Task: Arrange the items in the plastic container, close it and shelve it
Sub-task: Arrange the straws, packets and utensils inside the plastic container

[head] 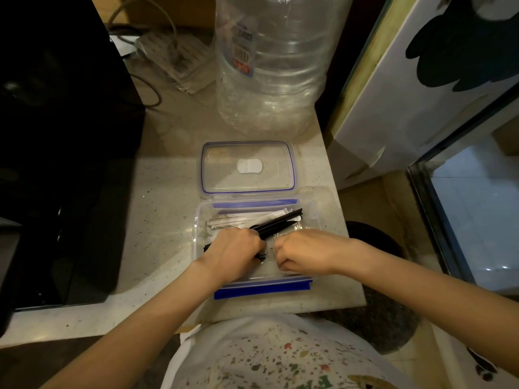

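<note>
The arranging is only partly done, I think. The plastic container (309,217) stands open on the counter (157,209) in the lower middle of the frame, and its lid (247,167) lies flat just above it, touching its far edge or almost so. Inside I see white paper packets (247,219) along the far wall and black sticks (280,221) lying across them at a slant. Still to do: lay the items straight, put the lid on, press down the blue clips (261,289), and carry the box to a shelf. No shelf is visible here.

My left hand (236,249) is inside the container, fingers curled round the near end of the black sticks, so it grips them. My right hand (303,252) is just beside it, also over the container, made into a fist. If it pinches something small or clear I cannot tell, because the fingers hide it.

A big clear water bottle (275,66) stands at the top middle.
</note>
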Demonstrator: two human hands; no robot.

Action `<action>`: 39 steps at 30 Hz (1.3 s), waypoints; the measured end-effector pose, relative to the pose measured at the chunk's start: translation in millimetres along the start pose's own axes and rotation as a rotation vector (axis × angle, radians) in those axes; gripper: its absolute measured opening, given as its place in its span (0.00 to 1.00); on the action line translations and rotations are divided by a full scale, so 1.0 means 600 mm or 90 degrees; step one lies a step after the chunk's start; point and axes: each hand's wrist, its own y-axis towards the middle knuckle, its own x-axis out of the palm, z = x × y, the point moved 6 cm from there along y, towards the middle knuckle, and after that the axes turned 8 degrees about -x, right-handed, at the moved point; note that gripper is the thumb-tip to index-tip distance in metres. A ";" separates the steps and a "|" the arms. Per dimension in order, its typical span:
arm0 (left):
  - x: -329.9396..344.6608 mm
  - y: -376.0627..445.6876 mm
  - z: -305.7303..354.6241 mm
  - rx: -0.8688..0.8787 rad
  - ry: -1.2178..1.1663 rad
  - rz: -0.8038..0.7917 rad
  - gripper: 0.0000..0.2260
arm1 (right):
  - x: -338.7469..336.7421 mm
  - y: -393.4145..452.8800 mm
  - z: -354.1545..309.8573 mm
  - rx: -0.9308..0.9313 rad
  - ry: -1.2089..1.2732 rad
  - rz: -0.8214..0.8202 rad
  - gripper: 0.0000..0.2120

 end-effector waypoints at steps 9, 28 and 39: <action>0.001 -0.014 -0.010 -0.063 -0.058 -0.049 0.10 | -0.043 -0.019 0.035 0.077 0.181 0.136 0.12; 0.002 -0.030 -0.015 -0.193 -0.135 -0.050 0.08 | -0.035 0.039 0.024 0.095 -0.115 0.230 0.09; -0.051 -0.027 -0.070 -0.231 -0.285 0.102 0.07 | -0.028 0.025 0.019 0.072 -0.090 0.211 0.12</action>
